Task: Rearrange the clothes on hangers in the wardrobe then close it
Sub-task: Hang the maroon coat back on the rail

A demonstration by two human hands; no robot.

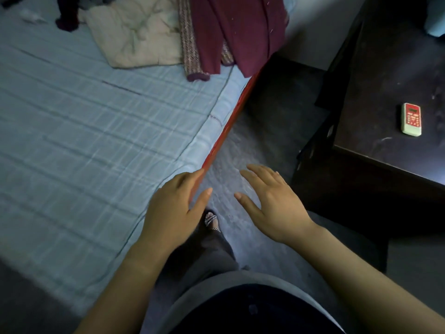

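Clothes lie at the far end of a bed with a light blue checked sheet (84, 131): a maroon garment (243, 32) hanging over the bed's corner, a striped knitted piece (190, 47) beside it, and a beige quilted piece (134, 32). A dark garment (68, 18) sits at the far left. My left hand (173, 210) hovers over the bed's red edge (228, 121), fingers straight, holding nothing. My right hand (272, 203) hovers over the floor, fingers spread, also empty. No wardrobe or hanger is in view.
A dark wooden table (385, 68) stands on the right with a white and red remote (411, 119) on it. A narrow strip of grey floor (240, 150) runs between bed and table. My sandalled foot (212, 220) shows below my hands.
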